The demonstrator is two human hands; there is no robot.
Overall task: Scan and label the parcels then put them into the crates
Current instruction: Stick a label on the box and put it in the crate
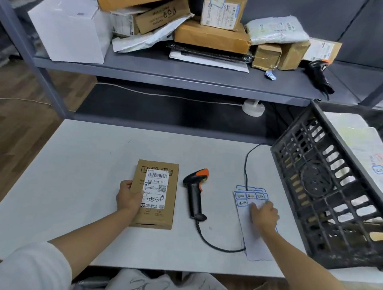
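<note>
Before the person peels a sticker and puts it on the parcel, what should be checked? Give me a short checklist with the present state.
1. Parcel lies flat on the table, printed side up: ok.
2. Left hand steadies the parcel's left edge: ok.
3. Right hand rests on the sticker sheet: ok.
4. A sticker is already lifted: cannot tell.
5. Scanner lies between parcel and sheet, out of both hands: ok.
6. Parcel already scanned: cannot tell.

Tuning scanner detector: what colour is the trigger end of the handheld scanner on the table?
Orange, on the black handheld barcode scanner; head view.
</note>
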